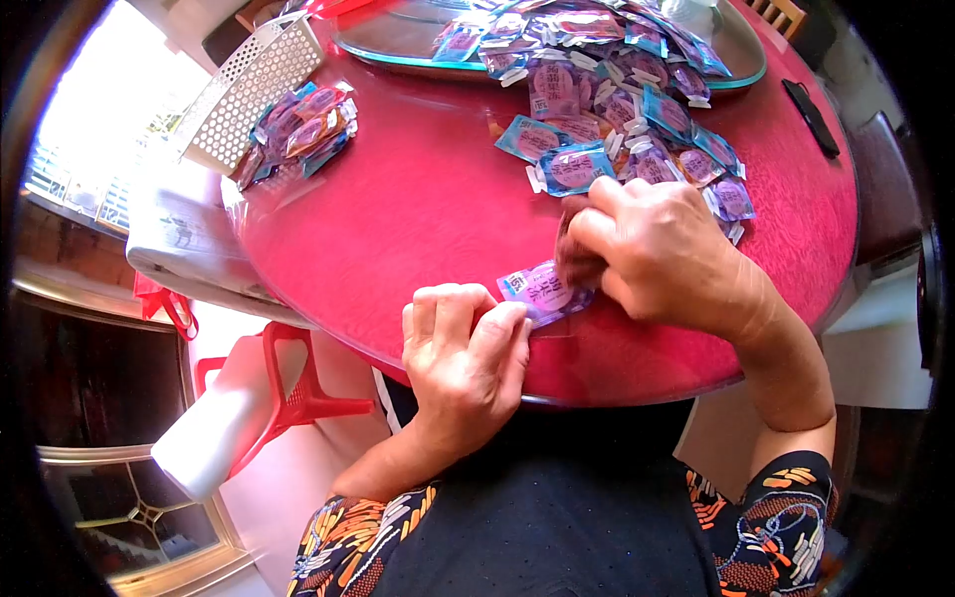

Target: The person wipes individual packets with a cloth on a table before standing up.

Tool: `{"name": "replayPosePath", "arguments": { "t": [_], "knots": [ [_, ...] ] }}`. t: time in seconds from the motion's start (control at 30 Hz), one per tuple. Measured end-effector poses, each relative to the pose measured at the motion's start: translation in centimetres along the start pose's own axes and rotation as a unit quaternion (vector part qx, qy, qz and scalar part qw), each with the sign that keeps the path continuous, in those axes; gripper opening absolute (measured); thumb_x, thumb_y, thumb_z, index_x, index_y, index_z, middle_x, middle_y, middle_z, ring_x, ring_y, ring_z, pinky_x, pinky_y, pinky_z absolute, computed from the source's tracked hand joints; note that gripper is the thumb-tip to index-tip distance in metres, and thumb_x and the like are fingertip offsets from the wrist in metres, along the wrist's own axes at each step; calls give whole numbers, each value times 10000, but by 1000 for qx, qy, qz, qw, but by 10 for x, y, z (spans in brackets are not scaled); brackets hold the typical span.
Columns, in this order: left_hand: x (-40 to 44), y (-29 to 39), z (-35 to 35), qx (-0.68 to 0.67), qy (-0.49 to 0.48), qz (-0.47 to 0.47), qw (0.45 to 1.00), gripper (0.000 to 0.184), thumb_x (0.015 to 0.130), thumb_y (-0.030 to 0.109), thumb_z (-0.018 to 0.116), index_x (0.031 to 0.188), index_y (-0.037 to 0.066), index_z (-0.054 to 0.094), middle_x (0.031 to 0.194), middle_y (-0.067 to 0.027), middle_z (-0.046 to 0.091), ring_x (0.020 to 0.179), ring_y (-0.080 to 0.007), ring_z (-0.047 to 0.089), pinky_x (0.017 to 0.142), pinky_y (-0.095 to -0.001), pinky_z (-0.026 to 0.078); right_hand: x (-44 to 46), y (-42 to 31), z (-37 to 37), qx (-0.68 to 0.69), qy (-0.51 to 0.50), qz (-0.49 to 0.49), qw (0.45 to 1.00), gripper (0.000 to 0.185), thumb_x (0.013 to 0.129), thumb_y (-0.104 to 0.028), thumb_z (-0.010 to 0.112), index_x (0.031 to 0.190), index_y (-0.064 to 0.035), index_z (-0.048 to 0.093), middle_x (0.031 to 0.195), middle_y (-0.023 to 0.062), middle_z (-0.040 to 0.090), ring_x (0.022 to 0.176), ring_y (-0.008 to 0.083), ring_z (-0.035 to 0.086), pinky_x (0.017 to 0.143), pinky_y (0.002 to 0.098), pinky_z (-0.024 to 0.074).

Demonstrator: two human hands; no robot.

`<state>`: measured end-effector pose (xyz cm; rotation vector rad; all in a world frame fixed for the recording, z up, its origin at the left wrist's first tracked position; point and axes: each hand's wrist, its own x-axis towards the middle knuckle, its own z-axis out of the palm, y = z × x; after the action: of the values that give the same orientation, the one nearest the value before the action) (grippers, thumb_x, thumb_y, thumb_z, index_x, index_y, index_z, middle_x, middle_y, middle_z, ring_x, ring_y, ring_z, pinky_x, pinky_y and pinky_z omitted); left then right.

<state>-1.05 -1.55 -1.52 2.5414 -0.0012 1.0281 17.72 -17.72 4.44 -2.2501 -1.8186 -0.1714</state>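
Observation:
A purple jelly pouch [540,290] with printed characters lies at the front part of the red table, between my two hands. My left hand [463,348] is closed, thumb and forefinger pinching the pouch's lower left edge. Over the pouch's right end, my right hand [652,249] is curled with its fingers pointing down. A dark reddish-brown patch shows under those fingers; whether it is shaded fingers or a held thing is unclear. Just beyond my right hand spreads a heap of jelly pouches [577,169], purple, blue and orange, with white spouts.
The heap spills off a large glass-edged tray [398,62] at the back. A white perforated basket [244,90] lies tipped at the far left, with several pouches [303,127] at its mouth. A black phone-like object [811,117] rests at the right. A red stool [288,383] stands below left.

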Motion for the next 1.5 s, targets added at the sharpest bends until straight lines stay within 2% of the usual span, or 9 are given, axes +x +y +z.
{"name": "replayPosePath", "arguments": {
  "t": [0.1, 0.3, 0.6, 0.77, 1.0, 1.03, 1.13, 1.3, 1.5],
  "knots": [
    [0, -1, 1, 8, 5, -10, 1000, 313, 765, -46, 825, 1056, 50, 760, 952, -109, 644, 897, -310, 602, 779, -429, 502, 1, -8, -2, 93, -17, -112, 989, 129, 829, -178, 736, 928, -99, 758, 992, 151, 704, 834, 356, 752, 728, 479, 605],
    [-3, -2, 2, 0, 41, 35, 999, 396, 704, -76, 810, 1074, 59, 770, 934, -89, 631, 872, -299, 600, 773, -424, 497, 0, -8, 1, 84, -16, 35, 996, 191, 840, -207, 742, 970, -67, 755, 944, 183, 725, 818, 391, 760, 739, 523, 607],
    [-3, 0, -2, 2, -12, 45, 999, 379, 716, 12, 800, 1092, 50, 762, 999, -101, 671, 915, -323, 626, 823, -459, 461, 1, -17, -6, 96, -49, -71, 992, 196, 844, -214, 757, 952, -52, 736, 942, 194, 740, 819, 392, 764, 719, 506, 610],
    [-6, -3, 2, -14, 41, 49, 998, 368, 712, -9, 808, 1072, 44, 751, 957, -96, 676, 875, -314, 628, 830, -462, 474, -3, -22, -6, 93, -49, 10, 994, 217, 815, -220, 778, 934, -47, 725, 896, 183, 735, 797, 399, 756, 702, 506, 603],
    [-1, -1, -1, 28, -75, 57, 995, 382, 810, 100, 797, 1178, 18, 735, 1177, -124, 668, 1134, -359, 610, 902, -512, 444, -2, -17, -10, 96, -70, -65, 991, 214, 781, -207, 773, 899, -38, 715, 874, 200, 718, 764, 409, 744, 701, 531, 589],
    [1, 2, -4, 38, -97, 44, 994, 372, 864, 119, 779, 1219, 18, 730, 1247, -137, 663, 1227, -380, 585, 935, -527, 445, -4, -16, -12, 92, -69, -77, 990, 222, 755, -179, 837, 924, -81, 732, 850, 118, 701, 764, 342, 736, 652, 464, 568],
    [7, 9, -4, 72, -110, 31, 991, 407, 859, 132, 807, 1253, 60, 736, 1239, -113, 671, 1237, -370, 600, 1016, -513, 451, -5, 0, -14, 240, -113, -79, 961, 234, 742, -152, 840, 950, -68, 774, 866, 129, 725, 785, 346, 751, 683, 442, 594],
    [-5, 1, 0, 0, -19, 70, 997, 436, 765, 53, 876, 1187, 95, 774, 1165, -128, 678, 1053, -354, 656, 929, -487, 512, -1, 10, 0, 177, 16, -6, 984, 272, 762, -121, 860, 1008, -49, 769, 871, 123, 706, 789, 348, 727, 683, 433, 566],
    [2, 7, -5, 36, -99, 86, 991, 413, 773, 150, 876, 1174, 117, 784, 1126, -84, 645, 1027, -323, 646, 852, -468, 484, 2, -1, -1, 183, -4, -8, 983, 277, 778, -172, 874, 1012, -64, 771, 855, 116, 695, 776, 351, 714, 717, 442, 566]
  ]
}}
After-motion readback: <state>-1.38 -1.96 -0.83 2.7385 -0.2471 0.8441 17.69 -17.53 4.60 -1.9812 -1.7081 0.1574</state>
